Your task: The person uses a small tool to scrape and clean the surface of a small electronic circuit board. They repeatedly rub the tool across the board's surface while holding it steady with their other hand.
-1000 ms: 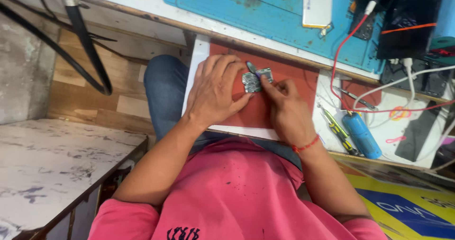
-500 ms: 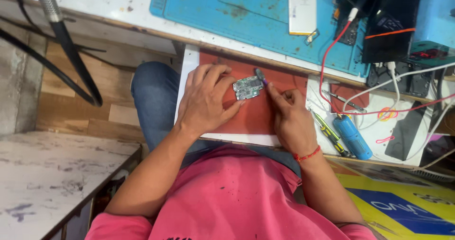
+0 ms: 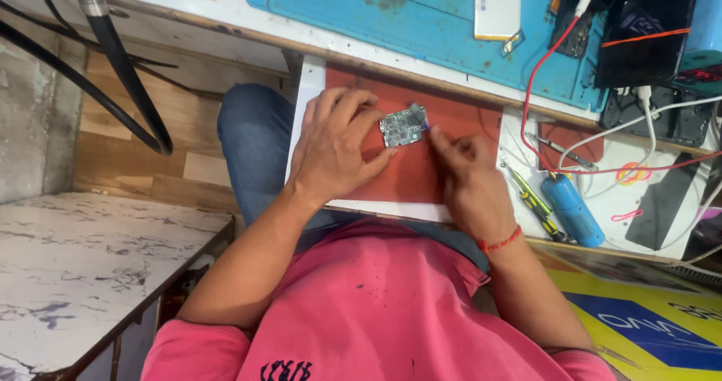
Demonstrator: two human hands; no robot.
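Cluttered desk (image 3: 338, 39), blue mat above; red pad (image 3: 421, 166) on your lap board. Your left hand (image 3: 335, 151) pins the small circuit board (image 3: 401, 127) on the pad; right hand (image 3: 470, 185) pinches a thin tool against it. Board likely light, stiff, fragile: hold by edges.

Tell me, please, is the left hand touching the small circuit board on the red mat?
Touching. The head view shows the left hand with its fingertips pressed against the left edge of the circuit board, which lies on the red mat.

matt red mat (image 3: 421, 170) (probably rubber), wooden floor (image 3: 188, 148)
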